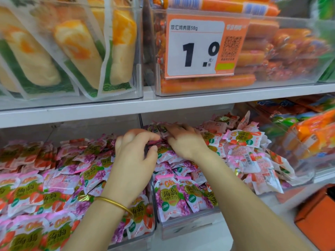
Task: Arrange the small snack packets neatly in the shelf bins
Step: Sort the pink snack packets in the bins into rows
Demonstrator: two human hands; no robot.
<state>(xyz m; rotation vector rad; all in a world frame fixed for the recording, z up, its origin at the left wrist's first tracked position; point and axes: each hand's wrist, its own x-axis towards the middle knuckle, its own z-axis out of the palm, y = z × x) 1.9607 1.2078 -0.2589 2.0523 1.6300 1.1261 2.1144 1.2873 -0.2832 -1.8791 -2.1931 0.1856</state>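
Head view. Left hand [133, 156], gold bangle [116, 203] at the wrist, was reached into the lower shelf with fingers curled and loosely parted, thumb [151, 151] bent inward toward the divider [146, 156] between the two clear bins; whether it pinched a packet could not be told, the palm side being hidden. Right hand [183, 142] lay just beside it, to its right and slightly further back, palm down, fingers extended flat onto the purple packets [159, 130] at the rear of the pile. Judged a pressing or raking hold, to level that heap rather than to lift anything.

Jelly packets [172, 196] filled the right bin [188, 227] under and in front of the right hand; more packets [30, 192] filled the left bin below and left of the left hand. Strawberry packets [244, 138] were heaped loosely to the right of the right hand, several tilted, near the bin edge: likely the untidy part not yet sorted.

Above both hands: sausage bin with price tag [199, 48], and bread rolls [76, 53] above the left hand. Motion blur at the fingertips; contact detail uncertain.
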